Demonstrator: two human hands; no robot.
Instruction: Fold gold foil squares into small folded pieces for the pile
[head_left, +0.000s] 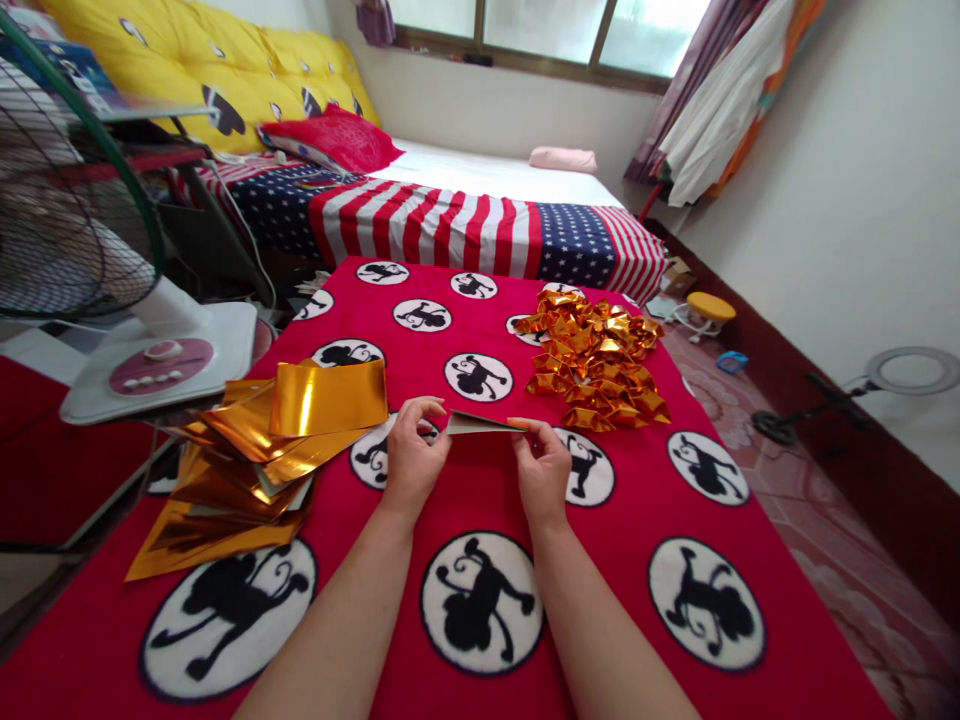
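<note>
Between my two hands a sheet of foil paper point(480, 425) is held up over the red cloth, its pale grey back facing me. My left hand point(415, 448) pinches its left end between thumb and fingers. At the right end, my right hand point(541, 462) grips it the same way. Left of my hands lies a loose, overlapping pile of flat gold foil paper sheets point(330, 400). To the right, a heap of folded gold paper ingots point(600, 360) rests on the cloth.
A red cloth with monkey prints point(600, 570) covers the table. On the left stands a fan point(161, 345) close to the table. Behind is a bed with a striped and starred cover point(465, 225). A yellow stool point(710, 307) and a ring light point(911, 370) stand at the right.
</note>
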